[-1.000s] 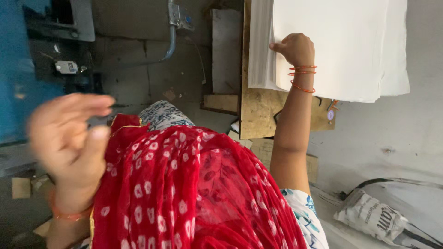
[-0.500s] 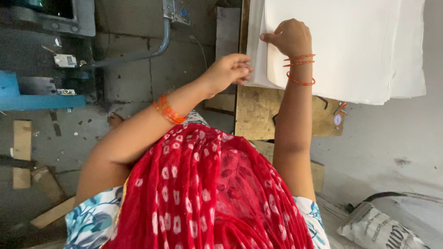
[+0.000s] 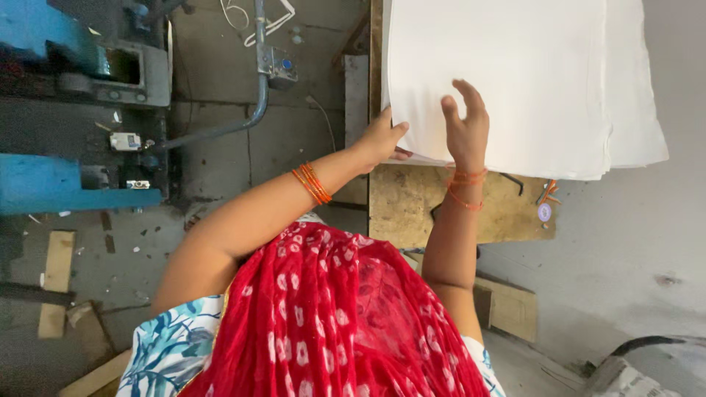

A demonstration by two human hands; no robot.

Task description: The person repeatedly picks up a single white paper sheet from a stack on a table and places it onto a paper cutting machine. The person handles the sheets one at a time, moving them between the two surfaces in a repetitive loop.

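At upper centre, the left hand (image 3: 381,140) pinches the edge of the stack of large white paper sheets (image 3: 515,81); the right hand (image 3: 466,129) rests spread flat on it, above the worn wooden bench (image 3: 412,202).

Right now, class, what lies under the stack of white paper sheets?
The stack of white paper sheets rests on a worn wooden board, whose near part shows. The left hand grips the stack's corner; the right hand lies flat on top. The board's covered part is hidden.
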